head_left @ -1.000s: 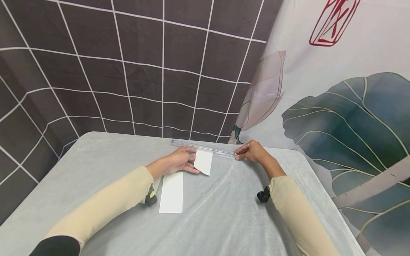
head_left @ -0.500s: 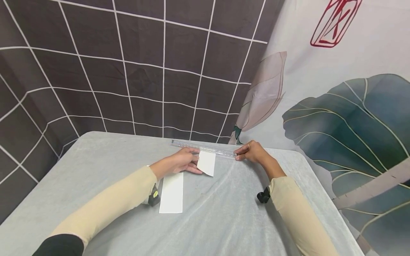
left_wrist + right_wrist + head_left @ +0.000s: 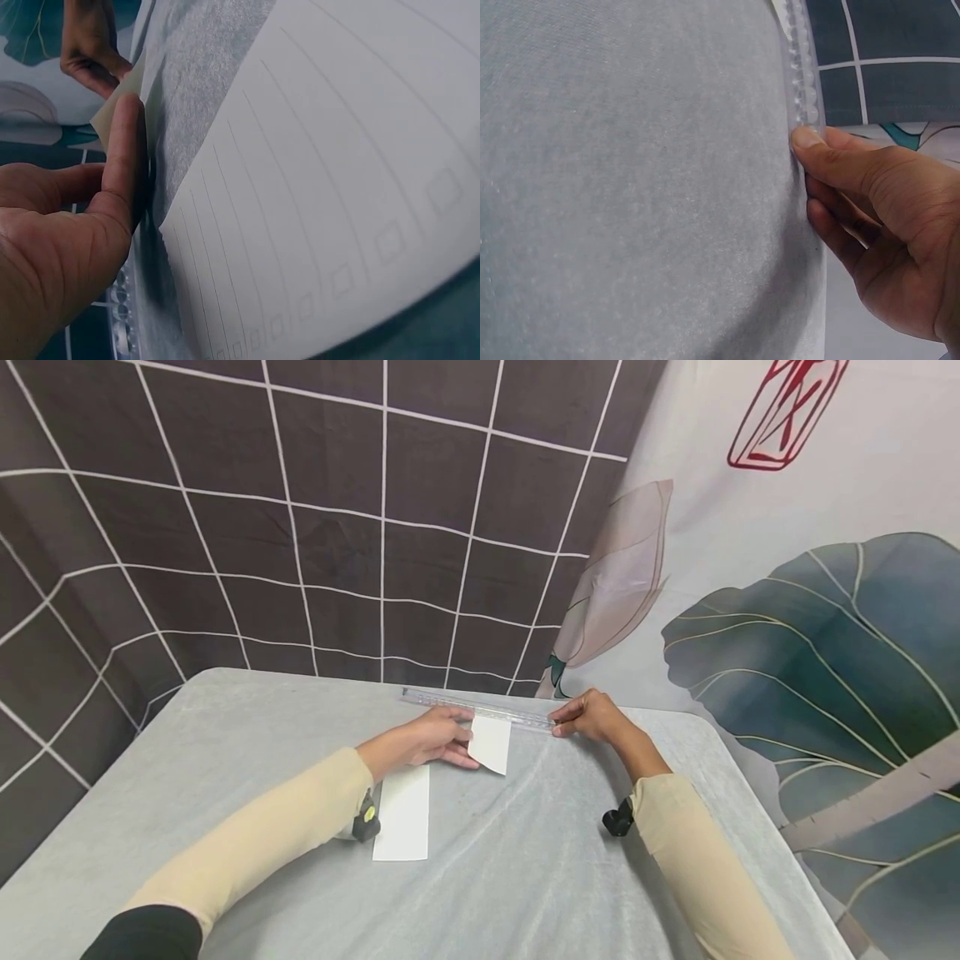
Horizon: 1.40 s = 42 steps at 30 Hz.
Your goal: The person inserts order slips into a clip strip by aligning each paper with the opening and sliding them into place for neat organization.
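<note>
My left hand (image 3: 435,737) holds a small white piece of paper (image 3: 491,743) by its left edge, its lower corner lifted. The upper edge of that paper meets a clear plastic ruler (image 3: 431,697) lying slantwise near the table's far edge. Thumb and fingers of my right hand (image 3: 592,717) pinch the ruler's right end; the right wrist view shows the thumb on top of the ruler (image 3: 804,75). Below my left hand lies a longer white paper strip (image 3: 402,817). Up close in the left wrist view, this strip (image 3: 322,150) carries printed lines and small squares.
Pale grey cloth covers the table (image 3: 540,868). Behind its far edge hangs a dark curtain (image 3: 322,552) with white grid lines. To the right is a white hanging (image 3: 705,527) with leaf and petal patterns.
My left hand has slid to the right along the ruler, and the small paper has moved with it. The right hand, ruler and long strip have stayed in place.
</note>
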Available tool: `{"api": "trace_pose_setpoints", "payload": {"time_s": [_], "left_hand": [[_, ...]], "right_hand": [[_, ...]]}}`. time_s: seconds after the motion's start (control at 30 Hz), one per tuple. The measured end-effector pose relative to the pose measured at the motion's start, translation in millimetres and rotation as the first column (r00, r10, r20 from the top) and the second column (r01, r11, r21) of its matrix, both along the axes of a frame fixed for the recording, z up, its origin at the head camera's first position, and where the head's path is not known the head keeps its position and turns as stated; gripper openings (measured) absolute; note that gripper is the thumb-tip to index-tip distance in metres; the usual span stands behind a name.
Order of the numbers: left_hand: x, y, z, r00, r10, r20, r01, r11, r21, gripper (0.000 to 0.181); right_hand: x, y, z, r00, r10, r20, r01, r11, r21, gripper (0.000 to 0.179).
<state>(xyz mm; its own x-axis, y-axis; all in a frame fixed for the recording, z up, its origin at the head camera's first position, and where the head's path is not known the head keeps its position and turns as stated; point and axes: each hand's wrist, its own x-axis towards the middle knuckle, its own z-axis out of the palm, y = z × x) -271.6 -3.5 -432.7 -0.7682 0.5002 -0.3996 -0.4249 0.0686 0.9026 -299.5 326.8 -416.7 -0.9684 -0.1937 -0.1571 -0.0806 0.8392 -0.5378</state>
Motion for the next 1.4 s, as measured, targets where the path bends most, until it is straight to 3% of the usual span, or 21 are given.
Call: {"api": "trace_pose_setpoints", "payload": {"time_s": [0.4, 1.4], "left_hand": [[4.6, 7.8, 4.5, 1.0, -0.007, 0.016, 0.007, 1.0, 0.005, 0.068], [7.0, 36.3, -2.5, 0.999, -0.023, 0.034, 0.021, 0.999, 0.048, 0.069]], "right_hand": [[2.7, -4, 2.6, 1.0, -0.029, -0.003, 0.029, 1.0, -0.001, 0.029], [1.1, -2, 0.2, 1.0, -0.022, -0.008, 0.023, 1.0, 0.009, 0.031]]}}
